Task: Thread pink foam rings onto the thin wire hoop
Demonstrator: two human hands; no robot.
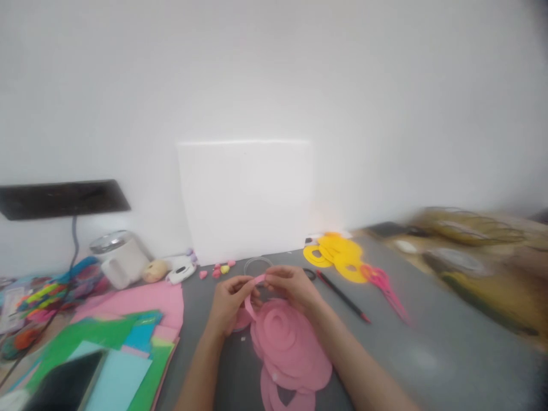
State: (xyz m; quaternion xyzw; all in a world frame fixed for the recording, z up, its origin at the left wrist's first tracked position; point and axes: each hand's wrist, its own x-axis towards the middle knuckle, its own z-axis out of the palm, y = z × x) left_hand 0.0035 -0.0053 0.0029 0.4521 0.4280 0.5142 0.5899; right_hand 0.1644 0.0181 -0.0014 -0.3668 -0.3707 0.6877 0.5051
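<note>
Left hand (232, 300) and right hand (293, 287) are pinching one pink strip (259, 279) between fingertips (273, 276); one pair of scissors (386, 290) is lying right.

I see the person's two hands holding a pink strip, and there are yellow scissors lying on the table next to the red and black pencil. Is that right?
Not quite: the scissors are pink, not yellow, as the head view shows. The rest is right: the left hand and right hand hold a pink strip, and the pencil lies next to the scissors.
</note>
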